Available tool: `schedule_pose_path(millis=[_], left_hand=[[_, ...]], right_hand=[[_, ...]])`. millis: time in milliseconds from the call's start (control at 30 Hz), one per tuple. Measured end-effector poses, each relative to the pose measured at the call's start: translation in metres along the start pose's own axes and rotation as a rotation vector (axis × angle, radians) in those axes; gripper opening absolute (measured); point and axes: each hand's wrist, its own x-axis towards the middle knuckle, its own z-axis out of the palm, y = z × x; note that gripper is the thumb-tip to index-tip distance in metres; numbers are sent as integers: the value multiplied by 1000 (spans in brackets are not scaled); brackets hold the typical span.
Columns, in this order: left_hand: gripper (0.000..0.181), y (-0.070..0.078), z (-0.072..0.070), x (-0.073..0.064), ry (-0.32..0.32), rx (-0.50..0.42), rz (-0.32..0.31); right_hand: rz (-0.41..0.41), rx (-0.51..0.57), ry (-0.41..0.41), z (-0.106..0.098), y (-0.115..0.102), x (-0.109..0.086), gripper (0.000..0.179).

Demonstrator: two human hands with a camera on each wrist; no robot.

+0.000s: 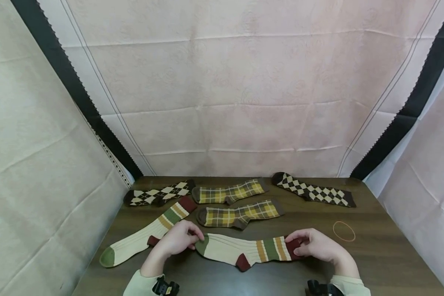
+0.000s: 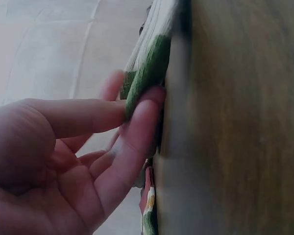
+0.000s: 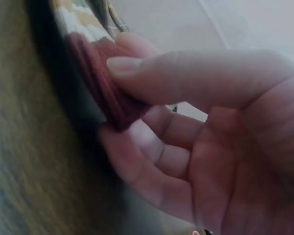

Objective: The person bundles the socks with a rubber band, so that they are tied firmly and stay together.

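A cream sock [image 1: 227,248] with a green toe, a dark red heel and striped leg is stretched sideways between both hands at the front of the table. My left hand [image 1: 180,238] pinches its green toe [image 2: 154,61] between thumb and fingers. At the other end, my right hand [image 1: 316,245] pinches the dark red cuff [image 3: 105,73], thumb on the near face. A matching cream sock [image 1: 135,242] lies slanted on the left, its heel partly behind my left hand.
Two yellow plaid socks [image 1: 240,213] lie mid-table. Black-and-cream argyle socks lie at back left [image 1: 159,194] and back right [image 1: 314,192]. A thin rubber band [image 1: 344,231] rests at right. White fabric walls [image 1: 244,102] surround the brown table [image 1: 388,255].
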Motion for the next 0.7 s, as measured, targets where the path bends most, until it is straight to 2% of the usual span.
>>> schedule_pose_path(millis=[367, 533, 700], left_hand=[[27, -1, -2, -2, -6, 88, -25], [33, -3, -2, -2, -24, 107, -35], [35, -5, -1, -2, -28, 110, -49]], right_hand=[[28, -18, 15, 5, -2, 2, 46], [26, -65, 38, 9, -6, 4, 46], [60, -71, 80, 11, -9, 3, 44]])
